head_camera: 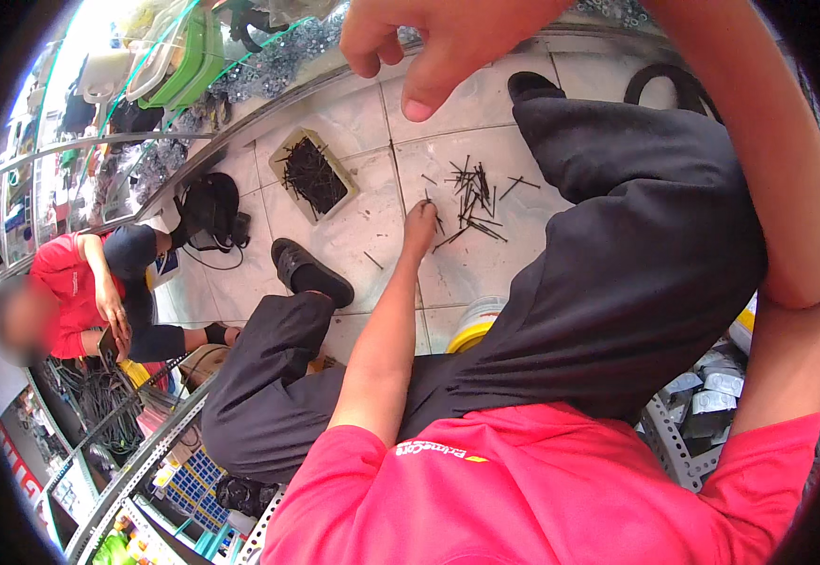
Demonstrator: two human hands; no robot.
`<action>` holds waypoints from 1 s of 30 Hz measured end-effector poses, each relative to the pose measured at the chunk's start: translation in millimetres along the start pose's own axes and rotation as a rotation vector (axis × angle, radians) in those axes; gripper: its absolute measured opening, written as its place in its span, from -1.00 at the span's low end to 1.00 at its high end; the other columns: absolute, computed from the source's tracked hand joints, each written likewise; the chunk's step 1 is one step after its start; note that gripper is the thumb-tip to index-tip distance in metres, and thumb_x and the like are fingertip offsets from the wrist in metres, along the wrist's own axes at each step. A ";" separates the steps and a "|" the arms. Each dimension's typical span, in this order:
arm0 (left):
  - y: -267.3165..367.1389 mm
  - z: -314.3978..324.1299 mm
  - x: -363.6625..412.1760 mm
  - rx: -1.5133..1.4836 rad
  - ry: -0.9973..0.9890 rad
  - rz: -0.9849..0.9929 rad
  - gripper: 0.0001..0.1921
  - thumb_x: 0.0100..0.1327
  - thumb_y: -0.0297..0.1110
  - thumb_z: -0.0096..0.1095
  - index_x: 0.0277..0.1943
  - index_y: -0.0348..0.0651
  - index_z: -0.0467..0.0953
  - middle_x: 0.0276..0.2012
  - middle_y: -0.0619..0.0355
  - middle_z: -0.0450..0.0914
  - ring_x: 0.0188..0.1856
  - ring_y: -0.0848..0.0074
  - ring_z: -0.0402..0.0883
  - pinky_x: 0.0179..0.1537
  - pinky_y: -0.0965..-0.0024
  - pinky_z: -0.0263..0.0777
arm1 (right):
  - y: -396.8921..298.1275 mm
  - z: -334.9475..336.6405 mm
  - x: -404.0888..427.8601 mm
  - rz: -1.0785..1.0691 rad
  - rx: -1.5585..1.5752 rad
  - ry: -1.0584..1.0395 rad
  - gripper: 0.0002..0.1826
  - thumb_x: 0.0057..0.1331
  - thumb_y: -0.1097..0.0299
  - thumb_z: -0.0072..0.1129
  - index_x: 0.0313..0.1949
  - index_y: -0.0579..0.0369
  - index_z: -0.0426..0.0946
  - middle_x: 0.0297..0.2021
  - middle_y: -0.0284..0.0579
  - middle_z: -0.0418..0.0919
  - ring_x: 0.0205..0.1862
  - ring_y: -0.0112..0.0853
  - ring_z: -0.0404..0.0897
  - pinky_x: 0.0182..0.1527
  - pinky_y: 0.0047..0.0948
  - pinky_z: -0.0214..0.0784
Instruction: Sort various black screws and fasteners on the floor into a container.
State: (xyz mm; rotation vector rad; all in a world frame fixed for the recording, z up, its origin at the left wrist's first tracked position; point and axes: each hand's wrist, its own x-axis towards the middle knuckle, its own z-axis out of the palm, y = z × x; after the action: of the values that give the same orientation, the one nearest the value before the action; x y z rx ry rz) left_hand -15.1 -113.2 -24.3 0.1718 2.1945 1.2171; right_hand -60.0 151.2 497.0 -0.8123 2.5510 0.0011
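Observation:
Down at the floor tiles, my left hand (pixel 421 220) pinches a thin dark screw (pixel 425 193) at its fingertips. Just to its right lies a loose heap of long dark screws (pixel 477 187), some scattered apart. A single screw (pixel 373 260) rests on the tiles to the left of my forearm. Beyond my left hand stands a pale rectangular plastic tub (pixel 345 174) filled with similar screws (pixel 311 176). My right hand (pixel 452 53) is raised close to the camera with nothing in it, thumb and bent fingers apart.
Another person (pixel 64 296) in a red shirt sits at left, holding a phone-like object. A black bag (pixel 212 212) lies near the glass display case (pixel 191 138). A bucket with a yellow band (pixel 477 325) stands by my leg. Perforated metal shelving (pixel 149 452) runs along lower left.

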 end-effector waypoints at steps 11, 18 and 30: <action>6.5 -10.9 11.4 -0.673 -0.194 -0.231 -0.73 0.39 -0.28 -0.10 -0.28 -0.26 0.50 -0.35 0.07 0.61 -0.36 0.38 0.60 -0.22 0.28 0.51 | 5.6 7.1 2.8 -0.075 -0.015 0.020 -0.40 0.35 -0.04 0.13 0.15 0.22 0.56 0.01 0.17 0.64 0.10 -0.02 0.60 0.16 -0.12 0.41; 19.2 -21.4 6.6 -0.994 -0.369 -0.324 -0.82 0.40 -0.28 0.00 -0.18 -0.20 0.47 -0.27 0.04 0.62 -0.25 0.29 0.66 -0.07 0.04 0.64 | 3.3 -0.2 6.6 -0.050 0.014 -0.010 -0.39 0.35 -0.05 0.14 0.16 0.23 0.55 -0.02 0.17 0.65 0.08 -0.03 0.62 0.14 -0.13 0.42; 31.4 16.0 1.5 0.549 -0.111 0.030 -0.66 0.14 -0.14 0.37 -0.22 -0.29 0.65 -0.31 -0.19 0.71 -0.16 0.00 0.71 -0.14 0.09 0.53 | 1.2 -6.5 14.7 -0.017 0.008 -0.085 -0.38 0.34 -0.06 0.15 0.15 0.24 0.56 -0.05 0.20 0.66 0.06 -0.02 0.62 0.12 -0.12 0.43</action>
State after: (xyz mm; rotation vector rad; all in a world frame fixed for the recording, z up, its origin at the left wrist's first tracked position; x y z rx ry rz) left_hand -12.8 -83.2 -5.9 0.4827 2.3806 0.5757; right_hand -74.0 143.3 496.3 -0.8128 2.4635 0.0194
